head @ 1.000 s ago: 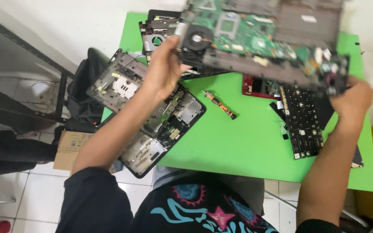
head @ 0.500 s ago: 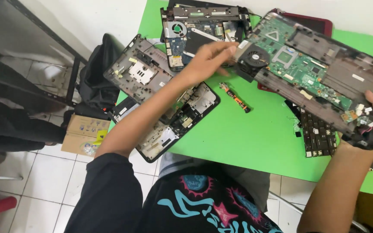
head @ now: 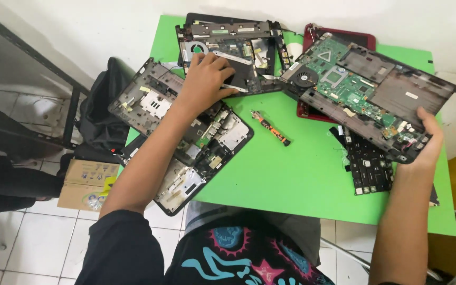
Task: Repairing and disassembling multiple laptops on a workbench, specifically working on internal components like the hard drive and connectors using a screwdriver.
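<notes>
Head cam, only view here. Right hand [head: 423, 140] is clamped on the near corner of the opened laptop base [head: 370, 95], the one w/ the green board and fan showing. That base was held up in the air a sec ago; now it's lower, tilted over the red laptop [head: 354, 38] and the loose keyboard [head: 368, 166] at about 3 o'clock on the green table [head: 291, 174]. Can't tell if it's fully resting or partly carried.

Left hand [head: 204, 79] has let go of that base and swung to 12 o'clock, fingers spread flat on the black chassis [head: 228, 50] w/ a fan, touching a thin silver tool [head: 233, 87], not gripping anything afaict. So the big base is one-handed now.

Small orange screwdriver [head: 270, 128] lies mid-table, untouched. Another stripped chassis [head: 186, 132] sits at 9 o'clock under the left forearm.
</notes>
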